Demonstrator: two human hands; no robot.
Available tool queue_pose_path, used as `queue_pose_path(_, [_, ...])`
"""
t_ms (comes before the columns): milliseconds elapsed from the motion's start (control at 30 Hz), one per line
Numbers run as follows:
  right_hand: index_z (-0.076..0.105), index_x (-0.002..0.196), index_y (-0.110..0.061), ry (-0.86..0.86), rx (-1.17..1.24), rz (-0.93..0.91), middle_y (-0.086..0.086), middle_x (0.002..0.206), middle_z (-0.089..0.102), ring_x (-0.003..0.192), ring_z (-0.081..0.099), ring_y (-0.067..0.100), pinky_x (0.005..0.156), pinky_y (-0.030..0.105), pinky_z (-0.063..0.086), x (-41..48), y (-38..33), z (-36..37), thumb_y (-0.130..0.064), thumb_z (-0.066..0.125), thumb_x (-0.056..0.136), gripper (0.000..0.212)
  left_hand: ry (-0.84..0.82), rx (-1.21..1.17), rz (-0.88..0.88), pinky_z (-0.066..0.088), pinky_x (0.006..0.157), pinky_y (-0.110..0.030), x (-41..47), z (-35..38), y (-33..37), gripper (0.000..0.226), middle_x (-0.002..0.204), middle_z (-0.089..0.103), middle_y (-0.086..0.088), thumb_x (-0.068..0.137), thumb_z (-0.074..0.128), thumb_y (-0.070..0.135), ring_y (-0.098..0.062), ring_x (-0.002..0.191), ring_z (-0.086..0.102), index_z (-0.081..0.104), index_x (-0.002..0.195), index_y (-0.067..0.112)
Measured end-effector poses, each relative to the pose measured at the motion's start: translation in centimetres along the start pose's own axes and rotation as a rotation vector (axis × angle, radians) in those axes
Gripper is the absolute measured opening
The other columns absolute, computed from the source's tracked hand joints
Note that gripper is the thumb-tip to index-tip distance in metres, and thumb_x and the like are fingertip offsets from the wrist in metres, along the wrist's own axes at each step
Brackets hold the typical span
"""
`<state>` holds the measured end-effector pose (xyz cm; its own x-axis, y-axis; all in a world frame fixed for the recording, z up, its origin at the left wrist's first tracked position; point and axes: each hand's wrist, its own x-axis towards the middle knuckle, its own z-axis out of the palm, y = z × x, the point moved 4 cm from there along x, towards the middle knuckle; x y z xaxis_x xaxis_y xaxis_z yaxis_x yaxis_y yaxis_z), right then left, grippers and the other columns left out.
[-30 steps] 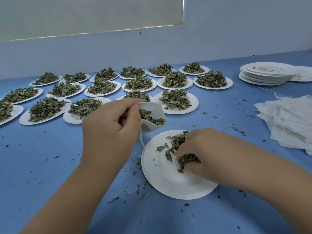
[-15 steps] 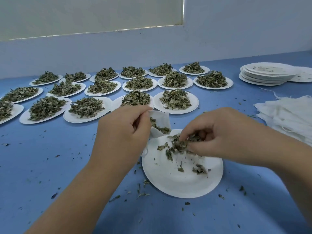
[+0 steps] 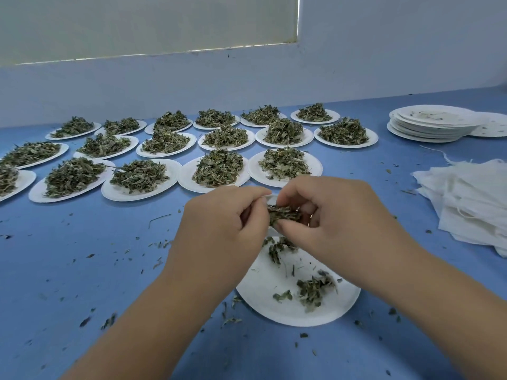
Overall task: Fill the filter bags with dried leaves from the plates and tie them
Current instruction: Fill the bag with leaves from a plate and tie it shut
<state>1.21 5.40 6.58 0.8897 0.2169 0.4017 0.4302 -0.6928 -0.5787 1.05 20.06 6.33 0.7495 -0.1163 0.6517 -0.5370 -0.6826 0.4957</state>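
On my feed both hands meet above the far edge of the near paper plate (image 3: pixel 274 311). The left hand (image 3: pixel 227 223) has its fingers curled and pinches the white filter bag (image 3: pixel 270 200). Only slivers of the bag show between the two hands, so I cannot tell how full it is. The right hand (image 3: pixel 329 215) has its thumb and fingertips closed round a clump of dried leaves (image 3: pixel 284 213), which sits right at the bag's mouth and touches the left hand's fingertips.

The near paper plate lies on the blue table (image 3: pixel 82 270) under the right wrist. It carries a few leftover leaves (image 3: pixel 312 290) near its middle and another small scatter at its far edge. Leaf crumbs (image 3: pixel 230 319) dot the table around it.

Beyond the hands I see rows of heaped plates (image 3: pixel 219 167), each with a mound of dried leaves, running off to the left edge. At far right a stack of empty plates (image 3: pixel 428 127) sits near the wall. Nearer to me on the right lies a loose pile of empty filter bags (image 3: pixel 472 204), well apart from the hands.
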Motion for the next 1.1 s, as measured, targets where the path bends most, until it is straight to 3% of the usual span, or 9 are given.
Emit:
queue_pose_path(233, [0.059,0.082,-0.031,0.075,0.008,-0.038,-0.015,0.080,0.054,0.076,0.056,0.004,0.070,0.020,0.046,0.1,-0.6,0.0,-0.023,0.077,0.075,0.021,-0.028,-0.050,-0.042,0.033,0.053,-0.006,-0.1,0.3,0.0,0.025,0.057,0.061,0.010,0.085,0.053,0.023,-0.003,0.059,0.052,0.077,0.094,0.025])
queue_pose_path(333, [0.063,0.082,-0.029,0.055,0.075,-0.017,-0.014,0.078,0.060,0.075,0.060,0.002,0.070,0.016,0.049,0.0,-0.4,0.0,-0.018,0.077,0.075,0.019,-0.033,-0.068,-0.056,0.033,0.051,-0.009,-0.1,0.4,-0.1,0.025,0.055,0.059,0.008,0.085,0.052,0.025,-0.006,0.058,0.052,0.077,0.089,0.026])
queue_pose_path(467, [0.065,0.080,-0.028,0.066,0.178,-0.019,-0.013,0.077,0.064,0.075,0.064,0.001,0.057,0.010,0.047,-0.3,-0.1,-0.3,-0.012,0.077,0.075,0.021,-0.028,-0.089,-0.067,0.033,0.048,-0.009,-0.1,0.2,-0.3,0.022,0.052,0.057,0.009,0.087,0.056,0.021,-0.003,0.053,0.050,0.077,0.088,0.025])
queue_pose_path(600, [0.065,0.083,-0.025,0.074,-0.005,-0.084,-0.012,0.079,0.064,0.073,0.058,0.003,0.065,0.021,0.048,-0.1,-0.7,0.5,-0.019,0.073,0.080,0.011,-0.072,-0.123,-0.048,0.036,0.045,-0.021,-0.1,0.4,0.0,0.028,0.051,0.056,0.001,0.086,0.050,0.021,-0.013,0.051,0.050,0.076,0.088,0.030])
queue_pose_path(700, [0.067,0.080,-0.027,0.080,-0.022,-0.119,-0.015,0.075,0.064,0.069,0.055,-0.005,0.065,0.012,0.044,-0.2,-0.6,0.5,-0.020,0.074,0.080,0.009,-0.058,-0.141,-0.066,0.037,0.046,-0.020,-0.1,0.3,-0.2,0.026,0.051,0.056,0.004,0.087,0.052,0.021,-0.011,0.049,0.050,0.076,0.086,0.030])
queue_pose_path(800, [0.070,0.077,-0.028,0.141,-0.002,-0.149,-0.025,0.068,0.057,0.069,0.052,-0.015,0.064,0.001,0.037,-0.4,-0.5,-0.3,-0.020,0.078,0.077,0.012,-0.020,-0.165,-0.101,0.044,0.053,-0.036,-0.1,0.2,-0.5,0.020,0.052,0.058,0.000,0.091,0.058,0.017,-0.015,0.049,0.054,0.076,0.087,0.026])
queue_pose_path(967, [0.075,0.093,-0.030,0.106,0.030,-0.203,-0.016,0.087,0.065,0.079,0.058,0.004,0.067,0.010,0.040,-0.5,-0.2,-0.7,-0.027,0.073,0.083,0.011,-0.008,-0.209,-0.128,0.046,0.052,-0.043,0.1,0.0,-0.5,0.020,0.052,0.055,-0.008,0.091,0.059,0.019,-0.026,0.049,0.054,0.069,0.081,0.033])
queue_pose_path(1100, [0.072,0.105,-0.036,0.039,-0.030,-0.230,-0.022,0.100,0.064,0.096,0.057,0.002,0.075,0.010,0.041,-0.7,-0.1,-0.7,-0.039,0.060,0.087,0.022,0.017,-0.256,-0.167,0.045,0.048,-0.038,0.2,-0.3,-1.1,0.022,0.050,0.056,-0.009,0.091,0.060,0.013,-0.027,0.048,0.053,0.073,0.082,0.028])
